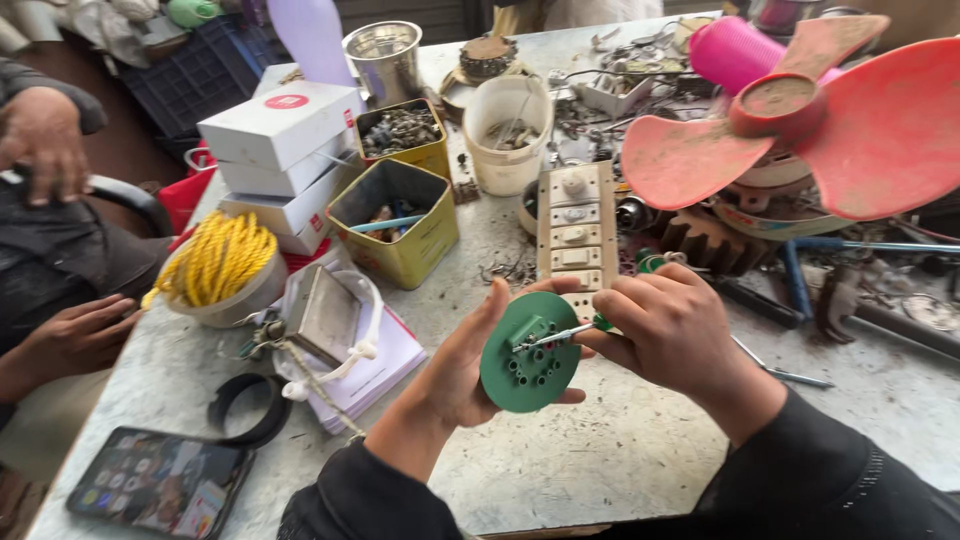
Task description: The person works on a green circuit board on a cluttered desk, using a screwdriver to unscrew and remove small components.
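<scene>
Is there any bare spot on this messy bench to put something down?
Yes: the grey tabletop is bare at the near edge under both hands, and beside the black phone. The far side around the pink fan blade and yellow tins is crowded.
</scene>
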